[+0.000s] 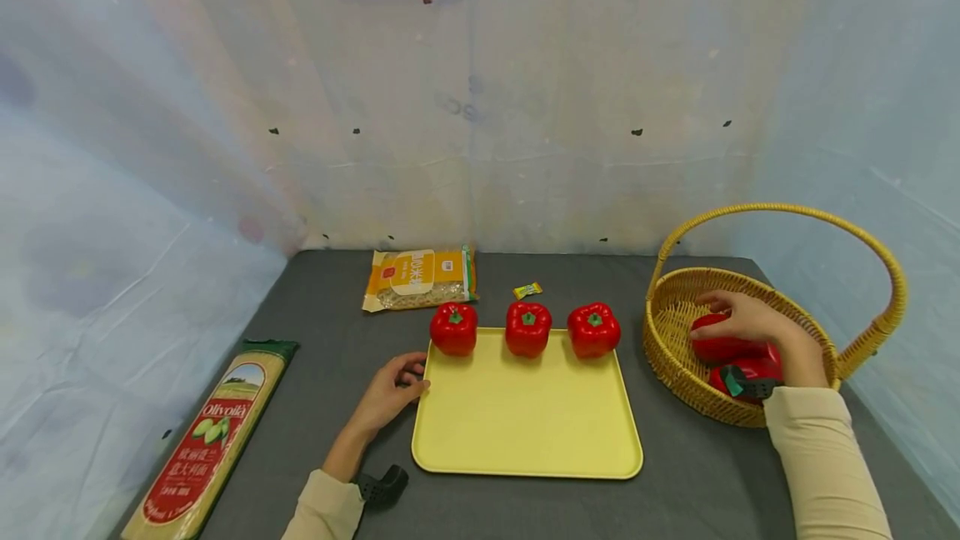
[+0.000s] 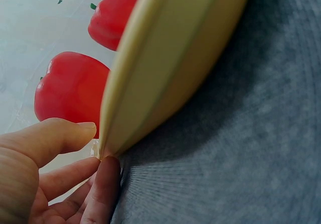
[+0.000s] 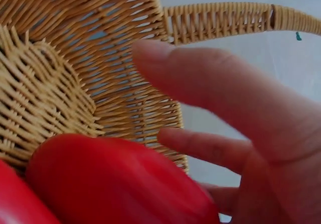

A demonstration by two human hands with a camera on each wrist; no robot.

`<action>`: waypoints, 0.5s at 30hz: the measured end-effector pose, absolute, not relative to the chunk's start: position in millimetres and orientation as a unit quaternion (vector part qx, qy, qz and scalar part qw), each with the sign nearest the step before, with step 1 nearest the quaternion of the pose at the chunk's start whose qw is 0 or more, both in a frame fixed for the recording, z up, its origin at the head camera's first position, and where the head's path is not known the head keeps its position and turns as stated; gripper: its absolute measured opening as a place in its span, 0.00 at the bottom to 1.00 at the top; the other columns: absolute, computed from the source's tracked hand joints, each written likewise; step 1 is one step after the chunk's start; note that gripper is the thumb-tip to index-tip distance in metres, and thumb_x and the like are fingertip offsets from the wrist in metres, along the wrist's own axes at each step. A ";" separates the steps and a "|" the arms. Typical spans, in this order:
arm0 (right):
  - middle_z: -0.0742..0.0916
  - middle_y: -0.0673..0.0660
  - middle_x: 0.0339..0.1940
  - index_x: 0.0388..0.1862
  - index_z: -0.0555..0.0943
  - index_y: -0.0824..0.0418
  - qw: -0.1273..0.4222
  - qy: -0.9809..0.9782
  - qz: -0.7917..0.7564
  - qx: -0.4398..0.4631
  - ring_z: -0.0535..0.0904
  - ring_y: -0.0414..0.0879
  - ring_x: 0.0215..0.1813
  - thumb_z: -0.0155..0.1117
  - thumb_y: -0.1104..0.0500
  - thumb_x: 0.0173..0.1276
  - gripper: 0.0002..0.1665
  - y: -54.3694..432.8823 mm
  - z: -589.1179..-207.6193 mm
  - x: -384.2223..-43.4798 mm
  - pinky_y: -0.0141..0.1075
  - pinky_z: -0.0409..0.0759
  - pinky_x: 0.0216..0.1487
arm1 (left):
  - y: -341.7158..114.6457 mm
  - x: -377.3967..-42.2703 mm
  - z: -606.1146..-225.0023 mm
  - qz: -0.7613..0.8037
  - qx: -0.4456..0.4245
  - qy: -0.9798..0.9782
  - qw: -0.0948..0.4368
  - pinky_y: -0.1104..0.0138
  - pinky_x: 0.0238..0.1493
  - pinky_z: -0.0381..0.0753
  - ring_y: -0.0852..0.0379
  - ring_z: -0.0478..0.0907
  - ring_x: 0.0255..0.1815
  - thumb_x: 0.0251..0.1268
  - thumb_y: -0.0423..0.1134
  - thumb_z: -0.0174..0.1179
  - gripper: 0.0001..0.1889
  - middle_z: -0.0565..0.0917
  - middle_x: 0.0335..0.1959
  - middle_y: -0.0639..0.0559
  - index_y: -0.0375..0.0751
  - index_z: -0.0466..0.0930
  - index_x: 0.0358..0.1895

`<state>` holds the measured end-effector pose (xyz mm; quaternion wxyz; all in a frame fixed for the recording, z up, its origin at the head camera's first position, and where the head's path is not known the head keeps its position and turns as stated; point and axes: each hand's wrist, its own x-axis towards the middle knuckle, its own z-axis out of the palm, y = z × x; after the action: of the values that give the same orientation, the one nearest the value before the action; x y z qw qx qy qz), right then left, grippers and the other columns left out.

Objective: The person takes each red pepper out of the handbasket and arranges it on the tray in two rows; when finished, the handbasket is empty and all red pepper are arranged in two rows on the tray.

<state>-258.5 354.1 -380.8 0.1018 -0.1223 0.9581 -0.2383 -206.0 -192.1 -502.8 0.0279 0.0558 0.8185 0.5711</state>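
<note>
On the table lies a yellow tray (image 1: 525, 415), with three red bell peppers in a row at its far edge: a left one (image 1: 453, 330), a middle one (image 1: 527, 330) and a right one (image 1: 593, 331). My left hand (image 1: 393, 390) holds the tray's left edge, thumb and fingertips at the rim (image 2: 150, 68). At the right, my right hand (image 1: 750, 323) reaches into a wicker basket (image 1: 675, 365), right over a red bell pepper (image 3: 115, 179). Its thumb is spread apart from the fingers, which lie beside that pepper. Another red pepper (image 3: 20, 199) lies alongside in the basket.
Behind the tray lie a yellow bag of grain (image 1: 420, 277) and a small yellow wrapped candy (image 1: 527, 290). A long pack of spaghetti (image 1: 213, 440) lies at the left. The basket's tall handle (image 1: 780, 207) arches over the right side. Pale curtains hang around the grey table.
</note>
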 end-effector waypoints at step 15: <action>0.75 0.71 0.49 0.64 0.64 0.71 0.153 0.963 -0.206 -0.088 0.73 0.59 0.45 0.73 0.44 0.49 0.51 360.4 -388.0 -257.5 0.43 0.75 0.35 | -192.4 -205.6 -504.2 0.569 0.057 0.820 0.023 0.68 0.29 0.78 0.55 0.74 0.34 0.57 0.32 0.64 0.24 0.76 0.42 0.45 0.37 0.73 0.58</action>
<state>-257.5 360.4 -388.0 0.1532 -0.0879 0.9625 -0.2059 -205.6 -192.4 -504.2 0.0230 0.0572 0.8201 0.5689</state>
